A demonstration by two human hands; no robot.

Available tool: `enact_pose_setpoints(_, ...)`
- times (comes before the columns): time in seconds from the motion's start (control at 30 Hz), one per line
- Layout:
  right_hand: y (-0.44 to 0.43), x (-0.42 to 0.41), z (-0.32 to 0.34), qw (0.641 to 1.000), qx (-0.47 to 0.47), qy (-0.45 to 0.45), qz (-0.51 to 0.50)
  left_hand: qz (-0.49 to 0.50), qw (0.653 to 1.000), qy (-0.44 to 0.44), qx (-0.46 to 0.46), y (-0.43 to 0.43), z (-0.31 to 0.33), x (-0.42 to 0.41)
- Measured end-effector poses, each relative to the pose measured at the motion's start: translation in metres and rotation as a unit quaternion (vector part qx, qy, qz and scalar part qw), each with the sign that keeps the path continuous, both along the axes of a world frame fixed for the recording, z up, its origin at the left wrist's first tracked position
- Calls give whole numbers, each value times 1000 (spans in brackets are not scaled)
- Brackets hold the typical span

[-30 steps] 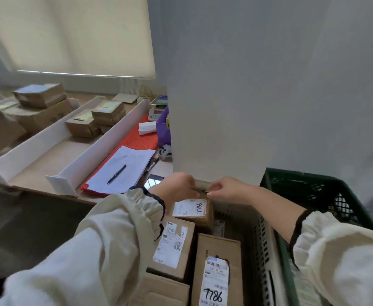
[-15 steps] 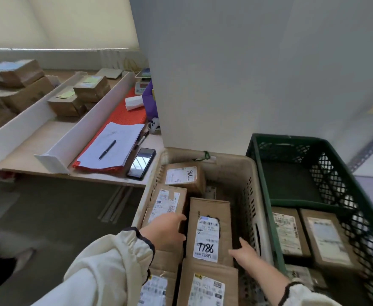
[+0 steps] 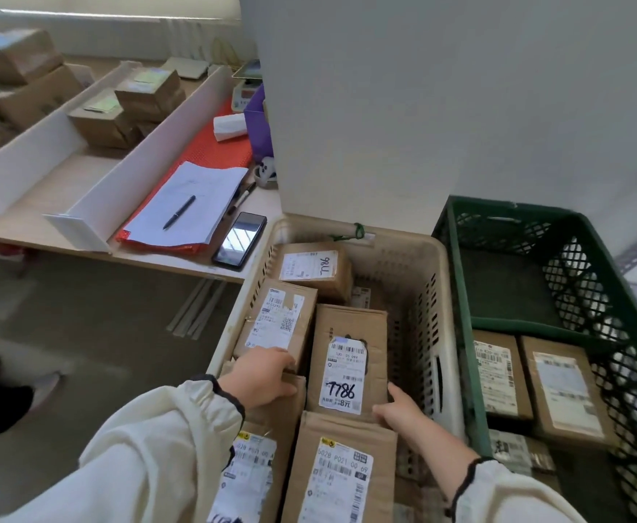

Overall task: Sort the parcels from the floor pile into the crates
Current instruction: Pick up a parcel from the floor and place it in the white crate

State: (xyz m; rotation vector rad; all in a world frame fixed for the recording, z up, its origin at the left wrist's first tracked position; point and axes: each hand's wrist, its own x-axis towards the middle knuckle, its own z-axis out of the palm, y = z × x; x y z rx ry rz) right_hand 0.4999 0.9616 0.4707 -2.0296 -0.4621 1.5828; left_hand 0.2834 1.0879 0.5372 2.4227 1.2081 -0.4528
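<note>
Stiff brown cardboard parcel (image 3: 349, 362) marked 7786, flat in the beige slotted crate (image 3: 435, 296) — probably light, crushable at corners. Best gripped by its long edges. Left hand (image 3: 262, 377) spread open at its left side; right hand (image 3: 396, 409) open, fingertips touching its near right corner.

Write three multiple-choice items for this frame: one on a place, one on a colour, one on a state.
1. Where does the phone lie?
A. on the table
B. in the green crate
C. on the floor

2. What colour is the crate holding the T786 parcel?
A. green
B. beige
C. red

3. What is the right hand doing?
A. holding a pen
B. touching the T786 parcel's edge
C. resting in the green crate

Key:
1 A, it rests at the table edge beside the papers.
2 B, the green crate stands beside it.
3 B, its fingers meet the parcel's near right corner.
</note>
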Motion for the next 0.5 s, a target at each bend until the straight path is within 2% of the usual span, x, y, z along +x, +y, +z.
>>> enact_pose_setpoints(0.23, 0, -2, -8, 998, -14, -53, 5, -33, 999, 32, -13, -2, -3, -6)
enact_pose_setpoints(0.37, -2, -1, -8, 999, -29, -30, 16, -38, 998, 38, -14, -2, -2, -6)
enact_pose_setpoints(0.43, -6, 1, -6, 999, -32, 18, -27, -36, 999, 34, -24, -2, 2, -5)
enact_pose_setpoints(0.5, -17, 1, -2, 991, -41, 59, -114, -9, 999, 4, -33, -8, 10, -2)
